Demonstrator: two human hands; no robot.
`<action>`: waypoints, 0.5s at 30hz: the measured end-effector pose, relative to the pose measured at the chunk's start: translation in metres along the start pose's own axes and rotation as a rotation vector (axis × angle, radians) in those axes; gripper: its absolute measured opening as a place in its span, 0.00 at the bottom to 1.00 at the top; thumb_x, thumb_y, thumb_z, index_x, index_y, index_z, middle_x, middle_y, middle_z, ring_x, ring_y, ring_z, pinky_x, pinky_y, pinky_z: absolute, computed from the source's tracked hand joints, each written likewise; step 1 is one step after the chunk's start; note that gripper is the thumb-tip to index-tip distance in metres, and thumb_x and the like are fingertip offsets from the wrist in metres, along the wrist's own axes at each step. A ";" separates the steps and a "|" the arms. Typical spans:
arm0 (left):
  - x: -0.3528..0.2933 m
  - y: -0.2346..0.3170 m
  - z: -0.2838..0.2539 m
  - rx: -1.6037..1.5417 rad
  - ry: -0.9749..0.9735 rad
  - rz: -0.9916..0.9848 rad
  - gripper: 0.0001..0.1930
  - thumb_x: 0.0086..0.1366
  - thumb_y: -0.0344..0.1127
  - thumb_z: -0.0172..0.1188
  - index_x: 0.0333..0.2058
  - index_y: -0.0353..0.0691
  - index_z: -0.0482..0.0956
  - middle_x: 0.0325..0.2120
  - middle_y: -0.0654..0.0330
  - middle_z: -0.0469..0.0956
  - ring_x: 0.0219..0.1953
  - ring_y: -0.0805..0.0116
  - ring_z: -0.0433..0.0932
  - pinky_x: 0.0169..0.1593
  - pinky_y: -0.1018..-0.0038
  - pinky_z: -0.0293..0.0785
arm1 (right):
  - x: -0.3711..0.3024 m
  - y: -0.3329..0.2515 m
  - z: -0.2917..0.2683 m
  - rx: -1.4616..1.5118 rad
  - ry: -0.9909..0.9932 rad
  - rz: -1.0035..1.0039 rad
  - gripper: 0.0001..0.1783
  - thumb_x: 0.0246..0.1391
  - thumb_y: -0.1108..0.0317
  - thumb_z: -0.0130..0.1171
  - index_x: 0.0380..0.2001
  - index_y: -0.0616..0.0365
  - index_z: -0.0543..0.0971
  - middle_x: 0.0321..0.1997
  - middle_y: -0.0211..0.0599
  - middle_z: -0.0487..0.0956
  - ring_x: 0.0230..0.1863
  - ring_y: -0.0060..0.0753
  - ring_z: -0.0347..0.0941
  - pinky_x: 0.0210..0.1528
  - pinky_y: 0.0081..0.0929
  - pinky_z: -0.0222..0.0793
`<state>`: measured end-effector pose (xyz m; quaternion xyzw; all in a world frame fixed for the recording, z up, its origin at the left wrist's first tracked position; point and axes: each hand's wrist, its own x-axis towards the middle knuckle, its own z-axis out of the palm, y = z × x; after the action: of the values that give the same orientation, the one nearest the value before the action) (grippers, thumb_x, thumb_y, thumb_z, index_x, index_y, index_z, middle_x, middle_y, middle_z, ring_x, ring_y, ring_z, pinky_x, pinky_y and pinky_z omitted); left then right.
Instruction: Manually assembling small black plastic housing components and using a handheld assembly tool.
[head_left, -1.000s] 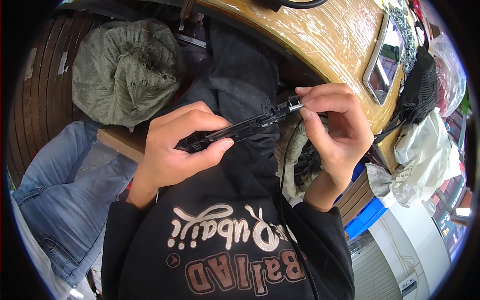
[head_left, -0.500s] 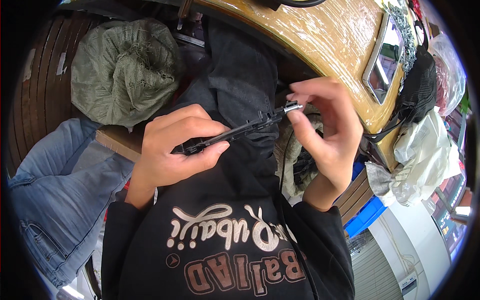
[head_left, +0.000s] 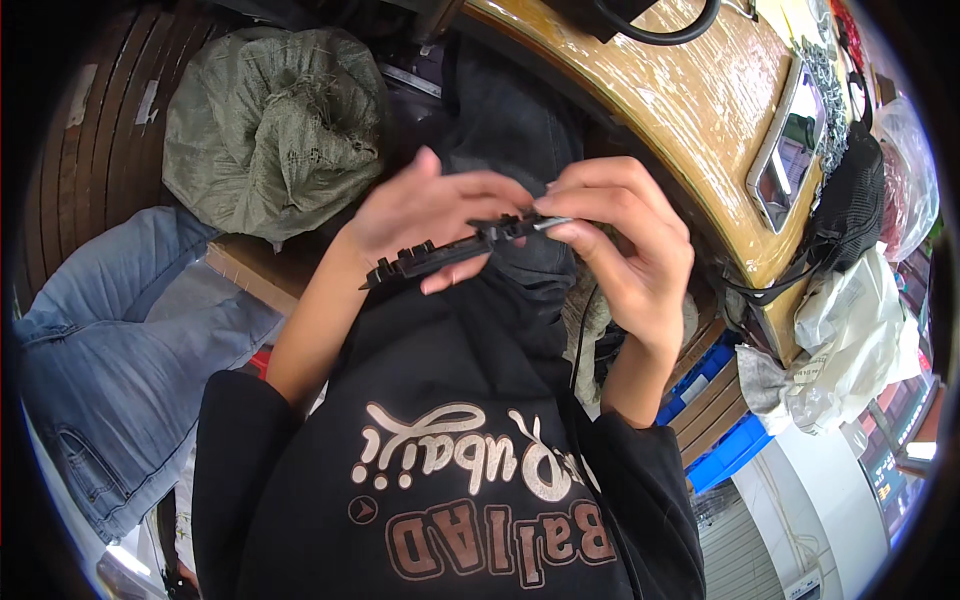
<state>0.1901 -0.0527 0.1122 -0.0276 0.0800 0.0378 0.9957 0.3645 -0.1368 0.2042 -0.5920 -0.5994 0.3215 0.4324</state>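
A long, narrow black plastic part (head_left: 425,260) with small tabs along its edge is held in front of my lap. My right hand (head_left: 630,240) pinches its right end between thumb and fingers, where a small silvery metal piece (head_left: 550,224) sticks out. Behind the part is my left hand (head_left: 420,215), slightly blurred, with its fingers stretched and spread. Its longer fingers reach toward the right end, and one fingertip shows below the part. Whether those fingers touch the part is hard to make out.
A wooden table (head_left: 690,100) wrapped in clear film curves across the upper right, with a phone-like device (head_left: 790,150) on it. A grey-green woven sack (head_left: 270,140) stands at upper left. Blue jeans (head_left: 130,340) lie left; a blue bin (head_left: 730,445) sits lower right.
My left hand has loosened from its grip round the part's left end and spread its fingers toward the right end. My right hand has shifted slightly left and closed on the metal end.
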 end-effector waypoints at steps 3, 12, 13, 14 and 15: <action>0.001 -0.006 -0.006 0.299 -0.259 -0.164 0.30 0.57 0.44 0.52 0.50 0.25 0.57 0.23 0.50 0.71 0.12 0.73 0.69 0.12 0.84 0.64 | -0.002 0.007 0.014 0.158 -0.043 0.048 0.09 0.41 0.83 0.55 0.29 0.64 0.77 0.33 0.38 0.72 0.32 0.29 0.71 0.33 0.22 0.67; -0.002 0.004 0.041 0.558 0.458 0.427 0.12 0.54 0.32 0.56 0.37 0.36 0.68 0.25 0.66 0.71 0.27 0.81 0.71 0.31 0.84 0.67 | 0.007 0.010 0.047 0.431 0.209 0.454 0.13 0.47 0.80 0.52 0.39 0.64 0.69 0.33 0.36 0.72 0.30 0.24 0.71 0.34 0.18 0.68; 0.000 0.004 0.041 0.744 0.552 0.587 0.12 0.54 0.30 0.56 0.37 0.35 0.68 0.25 0.66 0.71 0.28 0.82 0.70 0.31 0.85 0.67 | 0.006 0.008 0.045 0.625 0.131 0.539 0.13 0.48 0.80 0.49 0.40 0.65 0.67 0.30 0.37 0.72 0.27 0.24 0.71 0.31 0.18 0.69; 0.000 0.004 0.041 0.930 0.643 0.748 0.12 0.54 0.29 0.57 0.36 0.34 0.68 0.26 0.66 0.71 0.28 0.83 0.70 0.31 0.85 0.66 | 0.006 0.006 0.043 0.818 0.049 0.621 0.13 0.49 0.80 0.46 0.40 0.65 0.64 0.28 0.37 0.72 0.24 0.24 0.72 0.28 0.18 0.70; -0.001 0.005 0.042 0.966 0.675 0.811 0.13 0.53 0.28 0.58 0.37 0.34 0.68 0.25 0.66 0.72 0.26 0.84 0.69 0.29 0.86 0.66 | 0.007 0.000 0.043 0.891 -0.002 0.711 0.13 0.49 0.80 0.43 0.40 0.65 0.63 0.24 0.38 0.72 0.21 0.26 0.72 0.23 0.20 0.70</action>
<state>0.1952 -0.0452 0.1535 0.4381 0.3955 0.3547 0.7251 0.3263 -0.1247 0.1866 -0.5174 -0.1702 0.6695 0.5050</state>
